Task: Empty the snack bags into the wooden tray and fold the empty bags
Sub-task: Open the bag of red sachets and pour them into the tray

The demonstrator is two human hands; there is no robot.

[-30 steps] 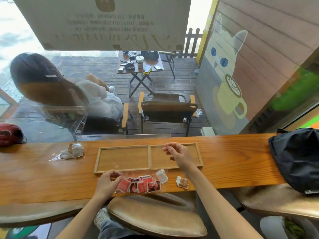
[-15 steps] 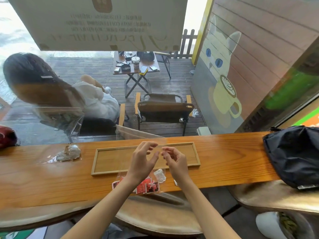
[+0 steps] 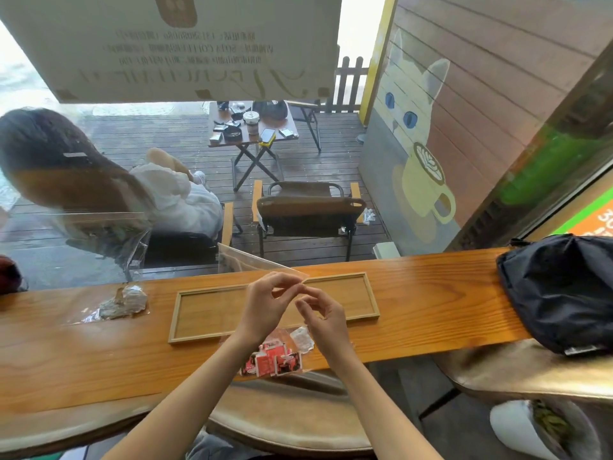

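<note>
A shallow wooden tray (image 3: 372,295) lies on the counter with nothing in it. Above its middle my left hand (image 3: 267,303) and my right hand (image 3: 326,318) meet, and both pinch the edge of a clear plastic bag (image 3: 243,262) that stands up towards the window. Several red snack packets (image 3: 277,359) and a white wrapped snack (image 3: 302,338) lie under clear plastic at the counter's front edge, below my wrists. I cannot tell whether they are inside the held bag. A second clear bag with brownish snacks (image 3: 123,302) lies left of the tray.
A black fabric bag (image 3: 557,290) takes up the counter's right end. A red object (image 3: 8,273) sits at the far left. Window glass runs along the back of the wooden counter (image 3: 431,313). Padded stools stand below the front edge.
My left hand left the red packets and rose to meet my right hand above the tray. The clear bag's edge came up with them.
</note>
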